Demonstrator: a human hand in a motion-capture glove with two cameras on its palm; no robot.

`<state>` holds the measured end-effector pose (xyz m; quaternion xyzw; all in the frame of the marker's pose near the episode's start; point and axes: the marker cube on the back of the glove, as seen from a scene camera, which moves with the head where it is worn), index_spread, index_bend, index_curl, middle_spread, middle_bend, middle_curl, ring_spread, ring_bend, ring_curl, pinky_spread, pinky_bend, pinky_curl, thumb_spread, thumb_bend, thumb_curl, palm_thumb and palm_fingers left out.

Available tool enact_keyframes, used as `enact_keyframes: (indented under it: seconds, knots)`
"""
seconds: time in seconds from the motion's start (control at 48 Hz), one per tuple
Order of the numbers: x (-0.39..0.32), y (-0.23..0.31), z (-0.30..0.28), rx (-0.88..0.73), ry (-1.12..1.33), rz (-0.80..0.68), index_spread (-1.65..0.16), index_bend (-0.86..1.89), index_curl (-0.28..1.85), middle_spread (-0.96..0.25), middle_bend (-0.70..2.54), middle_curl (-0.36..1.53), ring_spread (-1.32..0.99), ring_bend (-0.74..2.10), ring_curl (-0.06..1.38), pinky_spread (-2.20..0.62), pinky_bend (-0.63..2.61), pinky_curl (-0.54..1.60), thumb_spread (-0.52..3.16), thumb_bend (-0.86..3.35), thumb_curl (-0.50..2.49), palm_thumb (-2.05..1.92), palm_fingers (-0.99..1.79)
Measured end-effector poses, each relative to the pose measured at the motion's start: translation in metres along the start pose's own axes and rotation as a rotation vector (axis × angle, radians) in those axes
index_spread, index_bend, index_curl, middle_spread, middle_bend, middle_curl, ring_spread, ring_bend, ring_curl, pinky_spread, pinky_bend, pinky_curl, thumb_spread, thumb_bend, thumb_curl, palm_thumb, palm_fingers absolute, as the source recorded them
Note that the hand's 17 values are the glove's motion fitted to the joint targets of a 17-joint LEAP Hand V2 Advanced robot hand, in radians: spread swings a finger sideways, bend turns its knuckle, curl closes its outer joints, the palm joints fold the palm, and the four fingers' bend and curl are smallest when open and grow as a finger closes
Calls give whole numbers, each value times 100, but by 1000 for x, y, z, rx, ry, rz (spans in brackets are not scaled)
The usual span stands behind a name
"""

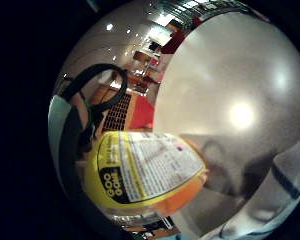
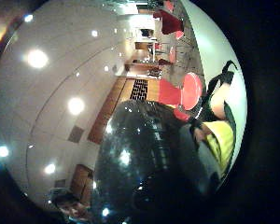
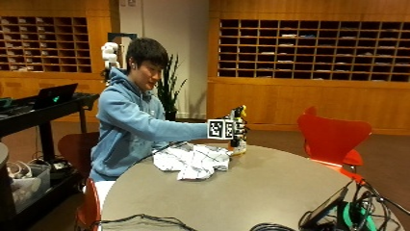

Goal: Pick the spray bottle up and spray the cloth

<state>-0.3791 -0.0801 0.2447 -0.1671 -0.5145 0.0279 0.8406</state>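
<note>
Gloved right hand (image 3: 236, 129) grips one yellow-labelled plastic spray bottle (image 3: 238, 139).
Fingers wrap it, beside one crumpled white patterned cloth (image 3: 191, 160) on the round grey worktop (image 3: 269, 187).

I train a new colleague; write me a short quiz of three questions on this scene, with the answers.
1. True or false: the spray bottle lies on its side on the table.
2. What does the gloved right hand hold?
3. The cloth lies: A) on the red chair; B) on the table beside the bottle; C) on the person's lap.

Key: 1. False; it stands upright by the table's far edge. 2. The spray bottle, with the yellow label. 3. B.
</note>
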Motion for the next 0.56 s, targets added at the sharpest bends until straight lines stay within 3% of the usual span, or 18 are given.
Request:
enact_keyframes:
  seconds: [0.062,0.146,0.229,0.396,0.562]
  knots:
    - [-1,4,-1,-55,35,-12,-20,36,48,-14,60,48,-19,55,45,-32,30,44,16,-4,74,95,131]
    - [-9,30,-6,-248,57,-25,-22,27,46,-16,52,45,-19,51,44,-32,38,46,23,-5,74,93,120]
    - [-7,19,-10,-151,125,-56,-24,10,41,-16,37,41,-18,49,43,-30,48,46,40,-3,73,92,100]
    - [-18,37,-25,-163,137,-92,-24,1,33,-12,24,39,-11,42,43,-14,52,49,67,-4,67,84,49]
    - [-23,46,-46,-141,121,-103,-24,2,22,-7,22,38,-6,43,39,-2,59,45,80,-4,62,79,36]
